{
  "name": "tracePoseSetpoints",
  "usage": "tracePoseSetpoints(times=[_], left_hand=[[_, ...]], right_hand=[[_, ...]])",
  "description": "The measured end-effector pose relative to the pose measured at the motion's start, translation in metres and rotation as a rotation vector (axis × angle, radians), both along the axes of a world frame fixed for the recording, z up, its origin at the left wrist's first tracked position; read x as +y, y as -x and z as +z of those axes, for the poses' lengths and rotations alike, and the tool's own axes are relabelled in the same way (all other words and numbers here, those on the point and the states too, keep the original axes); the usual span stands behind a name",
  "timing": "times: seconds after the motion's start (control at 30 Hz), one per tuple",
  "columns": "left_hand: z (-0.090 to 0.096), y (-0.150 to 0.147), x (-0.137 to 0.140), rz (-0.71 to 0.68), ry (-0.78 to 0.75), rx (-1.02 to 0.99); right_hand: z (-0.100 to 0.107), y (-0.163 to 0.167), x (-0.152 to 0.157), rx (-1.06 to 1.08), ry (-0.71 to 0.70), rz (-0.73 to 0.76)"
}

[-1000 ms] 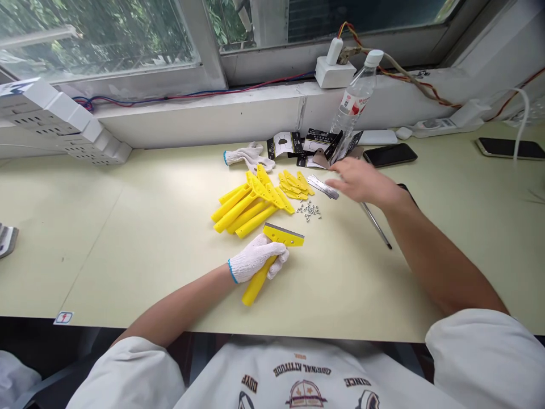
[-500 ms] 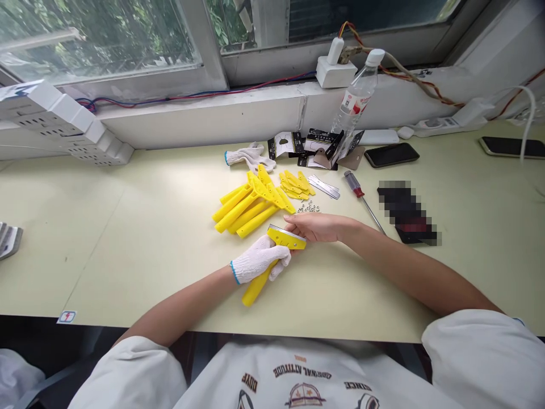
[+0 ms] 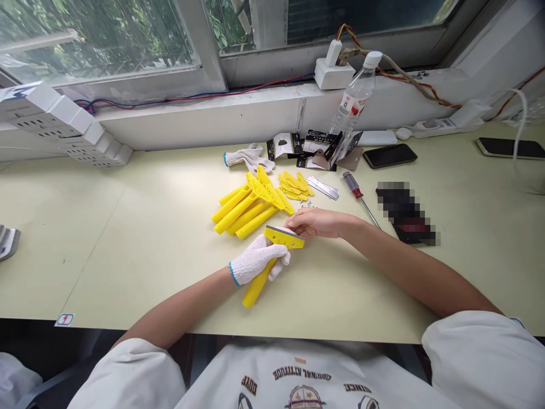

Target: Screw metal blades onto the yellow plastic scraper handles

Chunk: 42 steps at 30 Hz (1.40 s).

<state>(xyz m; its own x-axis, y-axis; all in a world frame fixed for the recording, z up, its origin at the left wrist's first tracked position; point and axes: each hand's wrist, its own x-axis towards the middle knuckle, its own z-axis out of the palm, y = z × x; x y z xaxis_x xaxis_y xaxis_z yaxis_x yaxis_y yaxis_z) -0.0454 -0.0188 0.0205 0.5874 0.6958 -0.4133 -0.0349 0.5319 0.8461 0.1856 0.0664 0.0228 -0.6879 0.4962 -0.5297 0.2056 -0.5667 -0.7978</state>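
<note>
A yellow scraper (image 3: 258,282) with a blade along its head is gripped in my left hand (image 3: 259,258), which wears a white knitted glove with a blue cuff. One screw shows near the right end of the scraper's head. My bare right hand (image 3: 317,222) is behind that end, fingers drawn together; its fingertips are partly hidden, and what they hold, if anything, cannot be made out. Beyond my hands lie several yellow scraper handles (image 3: 244,207), small yellow cover plates (image 3: 293,184), metal blades (image 3: 322,187) and loose screws (image 3: 309,204), partly hidden by my right hand.
A screwdriver (image 3: 361,199) lies right of the blades, beside a pixelated dark item (image 3: 406,213). Behind are a spare glove (image 3: 247,156), black packaging cards (image 3: 283,146), a plastic bottle (image 3: 353,102) and a phone (image 3: 390,155). White boxes (image 3: 85,133) are stacked at the left.
My right hand has shifted slightly up and left and its fingers have drawn closer together, covering more of the screws. The scraper head has tilted slightly in my left hand.
</note>
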Motion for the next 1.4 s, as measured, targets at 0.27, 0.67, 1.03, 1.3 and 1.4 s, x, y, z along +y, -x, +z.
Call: tracePoseSetpoints(times=[0.27,0.67,1.03,1.3,1.4], left_hand=[[-0.009,0.003,0.0,0.006,0.016,-0.018],[-0.01,0.003,0.002,-0.044,-0.006,-0.004],[-0.004,0.0,0.003,-0.005,0.016,0.015],[-0.005,0.0,0.004,0.024,0.001,0.068],[-0.008,0.0,0.004,0.025,-0.005,0.073]], right_hand=[[0.012,-0.034,0.032,-0.314,-0.657,-0.1],[0.003,-0.04,0.037,-0.658,-1.186,0.14],[0.037,-0.026,0.008,-0.465,-1.085,0.214],[0.051,-0.004,-0.029,-0.349,-1.098,0.359],[0.051,0.004,-0.038,-0.46,-1.142,0.416]])
